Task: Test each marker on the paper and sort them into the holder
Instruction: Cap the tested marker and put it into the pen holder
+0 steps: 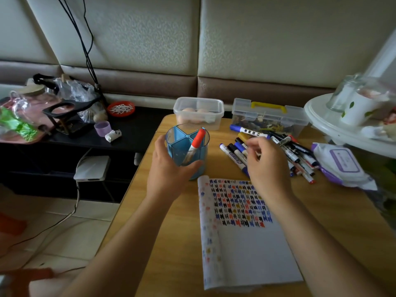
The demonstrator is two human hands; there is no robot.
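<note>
Left hand (168,171) around holder (178,144)

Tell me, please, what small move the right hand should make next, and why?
Probably pick one marker from the marker pile: the right hand hovers over it with curled fingers, while the left hand grips the holder, which contains only a red marker.

left grip (169,168): bare hand, seen from the back.
right grip (267,166): bare hand, fingertips blurred.
left forearm (128,232): bare to the frame edge.
right forearm (317,236): bare to the frame edge.
</note>
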